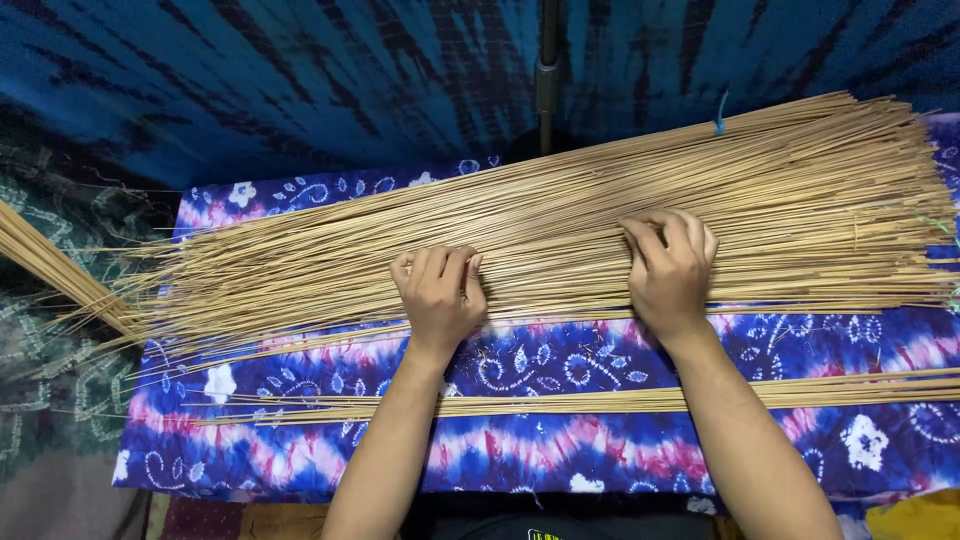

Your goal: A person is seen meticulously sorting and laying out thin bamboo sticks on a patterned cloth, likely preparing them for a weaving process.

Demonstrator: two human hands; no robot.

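A wide heap of thin pale bamboo sticks [560,215] lies across a board covered in blue, purple and pink patterned cloth [560,450]. My left hand [438,295] rests palm down on the near edge of the heap, fingers curled onto the sticks. My right hand [670,265] presses down on the heap further right, fingers bent over the sticks. A thinner separate row of sticks [620,400] lies nearer to me, under both forearms. Neither hand lifts anything clear of the heap.
Another bundle of sticks [45,265] juts in at the left edge. A dark pole [547,75] stands behind the board against a blue tie-dyed cloth backdrop. A blue tie [718,122] sits on the heap's far side.
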